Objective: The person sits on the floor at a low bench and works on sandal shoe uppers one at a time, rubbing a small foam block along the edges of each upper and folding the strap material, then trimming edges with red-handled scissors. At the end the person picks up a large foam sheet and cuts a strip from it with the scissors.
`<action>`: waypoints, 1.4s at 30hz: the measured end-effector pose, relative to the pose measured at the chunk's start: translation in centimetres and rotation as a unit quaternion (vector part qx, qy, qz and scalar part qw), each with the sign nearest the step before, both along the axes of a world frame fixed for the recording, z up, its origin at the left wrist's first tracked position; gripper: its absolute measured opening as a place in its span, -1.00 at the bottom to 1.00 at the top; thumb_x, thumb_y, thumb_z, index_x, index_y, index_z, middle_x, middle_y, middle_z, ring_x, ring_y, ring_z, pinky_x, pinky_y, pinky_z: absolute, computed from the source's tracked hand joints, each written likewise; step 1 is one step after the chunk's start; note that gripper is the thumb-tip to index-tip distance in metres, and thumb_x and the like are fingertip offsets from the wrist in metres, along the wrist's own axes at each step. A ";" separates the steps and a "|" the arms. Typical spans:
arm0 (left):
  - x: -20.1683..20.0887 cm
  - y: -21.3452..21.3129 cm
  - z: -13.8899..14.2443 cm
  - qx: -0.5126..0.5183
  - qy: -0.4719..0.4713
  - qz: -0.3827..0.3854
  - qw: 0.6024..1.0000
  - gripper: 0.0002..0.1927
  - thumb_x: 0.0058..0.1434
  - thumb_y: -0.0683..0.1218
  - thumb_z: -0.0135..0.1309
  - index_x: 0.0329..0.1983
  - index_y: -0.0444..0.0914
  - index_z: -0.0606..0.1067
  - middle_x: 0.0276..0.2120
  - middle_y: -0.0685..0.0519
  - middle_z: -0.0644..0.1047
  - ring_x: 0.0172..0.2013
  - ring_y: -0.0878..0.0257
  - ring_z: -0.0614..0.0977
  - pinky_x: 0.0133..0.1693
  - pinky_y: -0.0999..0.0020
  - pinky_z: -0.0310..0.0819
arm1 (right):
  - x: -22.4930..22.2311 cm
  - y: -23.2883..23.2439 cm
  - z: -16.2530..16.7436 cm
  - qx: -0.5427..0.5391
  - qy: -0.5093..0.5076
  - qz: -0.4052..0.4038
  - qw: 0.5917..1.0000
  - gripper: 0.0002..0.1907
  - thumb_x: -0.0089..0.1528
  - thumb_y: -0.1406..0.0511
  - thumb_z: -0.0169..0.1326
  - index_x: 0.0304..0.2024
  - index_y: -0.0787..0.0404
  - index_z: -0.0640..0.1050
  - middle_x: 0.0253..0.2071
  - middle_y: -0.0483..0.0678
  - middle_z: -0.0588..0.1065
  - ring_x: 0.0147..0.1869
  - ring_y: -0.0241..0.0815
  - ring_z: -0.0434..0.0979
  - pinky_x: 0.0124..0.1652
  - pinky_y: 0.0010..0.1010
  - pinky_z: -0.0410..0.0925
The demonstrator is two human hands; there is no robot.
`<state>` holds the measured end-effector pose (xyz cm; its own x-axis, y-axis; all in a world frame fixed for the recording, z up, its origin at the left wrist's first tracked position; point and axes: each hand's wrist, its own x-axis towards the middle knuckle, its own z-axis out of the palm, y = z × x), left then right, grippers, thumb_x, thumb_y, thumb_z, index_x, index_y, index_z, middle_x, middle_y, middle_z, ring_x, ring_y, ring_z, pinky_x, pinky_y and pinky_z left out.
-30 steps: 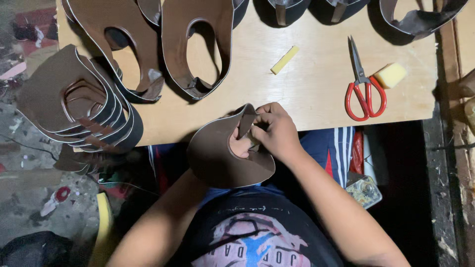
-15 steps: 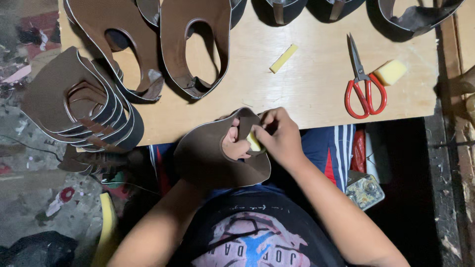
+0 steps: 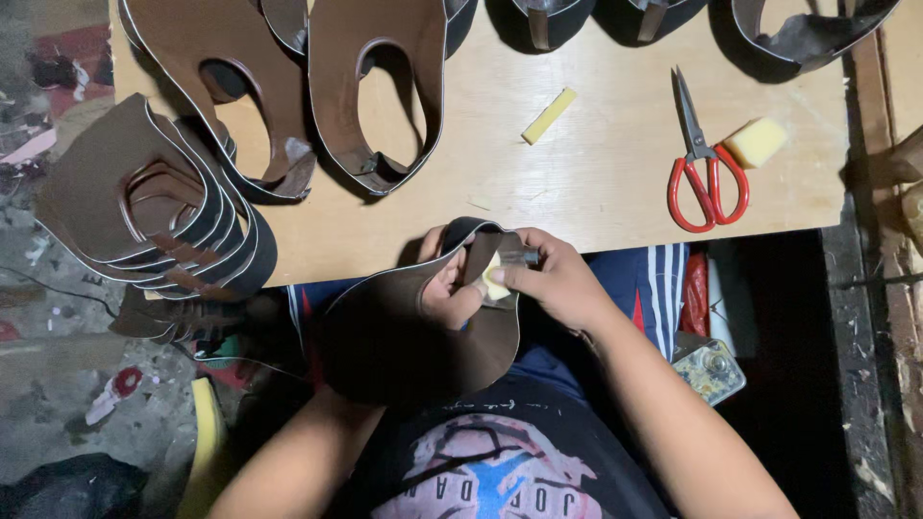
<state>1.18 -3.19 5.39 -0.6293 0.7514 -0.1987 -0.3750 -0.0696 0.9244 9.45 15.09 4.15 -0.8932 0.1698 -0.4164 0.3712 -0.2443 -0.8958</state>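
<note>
So the brown leather shoe upper (image 3: pixel 404 336) sits low in the middle of the frame, held over the person's lap just below the near edge of the wooden table (image 3: pixel 596 183). Its long axis runs on a slant from lower left up to upper right, with the wide rounded end down left and the open, strapped end pointing up toward the table edge. It's curled, so you mostly see the dark outer face.

The table is pale bare wood filling the top half of the frame. More brown uppers (image 3: pixel 375 96) lie flat along the top edge, and a fanned stack of uppers (image 3: pixel 144 202) hangs off the left side. Red-handled scissors (image 3: pixel 707 163) lie at upper right, blades pointing up, with a yellow sponge block (image 3: pixel 757 142) just beside the handles and a thin yellow stick (image 3: pixel 548 115) near top centre. The floor at left is grimy concrete with scraps, pretty dim all round.

The left hand (image 3: pixel 447 288) comes up from below with its fingers poking through the upper's opening, closed around the leather edge. The right hand (image 3: pixel 553 279) reaches in from the right, fingers pinched shut on a small pale yellow piece (image 3: pixel 494 279) pressed against the upper's strap. Both forearms angle up from the bottom of the frame.
</note>
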 end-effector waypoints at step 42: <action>2.5 -4.7 10.3 -0.299 0.883 -0.101 0.348 -0.71 0.41 -0.15 -0.25 -0.02 -0.50 0.34 -0.13 -0.19 0.43 -0.04 -0.01 0.46 0.16 0.09 0.34 | 2.2 -2.0 3.2 0.330 0.155 0.231 0.902 -0.83 0.07 0.40 0.23 -0.26 0.29 0.65 0.30 0.22 0.27 0.31 0.17 0.35 0.19 -0.20 0.31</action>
<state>3.67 -7.91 15.64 -0.1131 0.9722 0.2049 0.8731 0.1957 -0.4466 11.68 13.04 7.38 -0.9882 -0.1318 -0.0787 0.0027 0.4976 -0.8674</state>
